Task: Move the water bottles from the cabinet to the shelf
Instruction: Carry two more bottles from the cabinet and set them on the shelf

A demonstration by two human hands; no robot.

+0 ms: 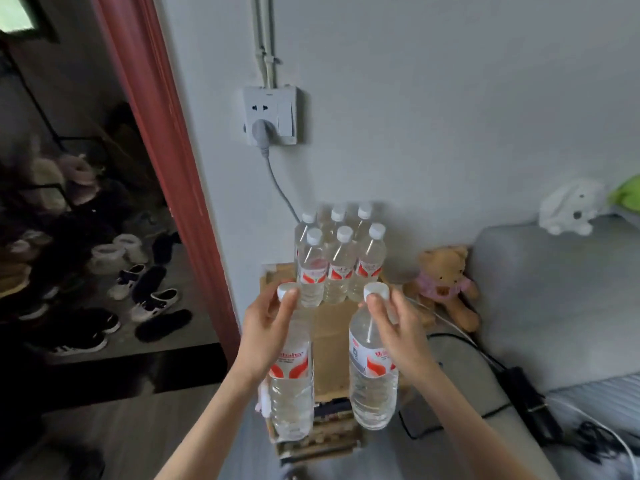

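The left hand (266,323) is gripping one water bottle (291,386) by its neck, and the right hand (394,327) is gripping another (372,372), both near the six-bottle cluster (339,265) on the wooden surface (329,341). Keeping them upright and apart should prevent knocking it.

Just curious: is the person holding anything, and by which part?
Yes, two water bottles. The left hand grips the left bottle at its neck under the cap; the right hand grips the right bottle likewise.

surface: brown shelf top (329,341) | on it: six upright water bottles (341,268), two rows, at wall end
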